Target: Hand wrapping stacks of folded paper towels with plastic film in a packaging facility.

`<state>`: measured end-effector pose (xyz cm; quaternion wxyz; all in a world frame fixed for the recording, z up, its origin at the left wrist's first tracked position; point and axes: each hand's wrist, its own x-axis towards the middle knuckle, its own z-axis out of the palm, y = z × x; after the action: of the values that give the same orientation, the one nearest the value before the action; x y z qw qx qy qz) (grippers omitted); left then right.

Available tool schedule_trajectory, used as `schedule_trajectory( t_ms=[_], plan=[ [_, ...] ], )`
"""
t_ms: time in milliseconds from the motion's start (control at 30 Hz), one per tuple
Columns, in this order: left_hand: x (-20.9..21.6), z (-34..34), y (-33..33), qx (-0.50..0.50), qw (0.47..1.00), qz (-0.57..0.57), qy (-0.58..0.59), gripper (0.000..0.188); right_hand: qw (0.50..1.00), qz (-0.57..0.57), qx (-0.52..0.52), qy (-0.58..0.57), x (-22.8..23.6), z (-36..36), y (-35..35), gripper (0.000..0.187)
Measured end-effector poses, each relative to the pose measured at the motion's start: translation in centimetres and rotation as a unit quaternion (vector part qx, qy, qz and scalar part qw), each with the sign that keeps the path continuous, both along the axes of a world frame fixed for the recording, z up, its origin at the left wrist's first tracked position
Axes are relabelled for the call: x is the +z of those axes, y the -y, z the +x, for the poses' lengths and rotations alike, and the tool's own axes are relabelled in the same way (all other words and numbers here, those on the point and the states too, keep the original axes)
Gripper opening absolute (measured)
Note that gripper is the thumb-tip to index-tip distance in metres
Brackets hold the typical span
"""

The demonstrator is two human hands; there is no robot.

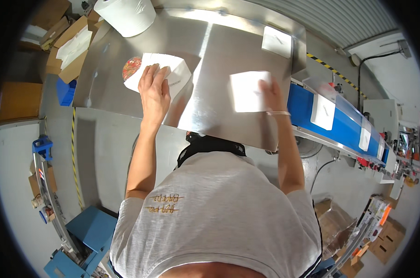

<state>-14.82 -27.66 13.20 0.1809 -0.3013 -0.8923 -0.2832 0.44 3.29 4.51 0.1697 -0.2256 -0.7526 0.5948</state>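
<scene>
On the steel table, my left hand [154, 95] lies over a stack of flat white paper pieces [178, 70], its fingers stretched across the top. A round red patterned thing [131, 68] shows at the stack's left side, partly covered. Over the table's right part, my right hand [273, 95] is blurred by motion and grips the right edge of a square white paper piece [247, 92]. Whether that piece is a single sheet or a flat packet, I cannot tell. A similar white piece [276, 42] lies alone at the table's far right corner.
A blue conveyor belt [302, 105] runs off to the right of the steel table [219, 51], carrying several white pieces [323, 112] under a clear guard. A large white roll [126, 16] stands at the far left. Beside the table are an open cardboard box [73, 48] and a blue bin [66, 91].
</scene>
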Motion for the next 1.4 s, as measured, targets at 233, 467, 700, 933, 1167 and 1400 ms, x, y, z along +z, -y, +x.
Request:
schedule_trajectory(
  t_ms=[233,467,700,933,1167,1400],
  plan=[
    [-0.2,0.1,0.2,-0.008,1.0,0.025,-0.004,0.035,0.942,0.16,-0.219,0.197,0.5,9.5,-9.9,0.046],
    [-0.3,0.1,-0.1,-0.014,0.999,0.05,-0.016,0.033,0.767,0.564,-0.228,0.206,2.9,5.4,-5.5,0.066],
    [0.1,0.6,-0.1,-0.032,0.999,0.024,0.006,0.029,0.959,0.167,0.228,0.002,6.3,-8.7,8.4,0.065],
    [-0.9,-0.9,1.0,0.021,1.0,-0.004,0.003,0.053,0.959,0.022,0.282,0.016,4.8,-11.2,9.7,0.038],
    [0.1,-0.9,1.5,0.029,1.0,-0.011,-0.006,0.034,0.997,0.057,-0.06,0.005,-2.4,0.5,-1.1,0.016],
    [-0.4,-1.0,1.9,0.012,0.999,0.028,-0.015,0.031,0.808,0.366,-0.301,0.349,0.6,10.8,-11.1,0.059]
  ],
)
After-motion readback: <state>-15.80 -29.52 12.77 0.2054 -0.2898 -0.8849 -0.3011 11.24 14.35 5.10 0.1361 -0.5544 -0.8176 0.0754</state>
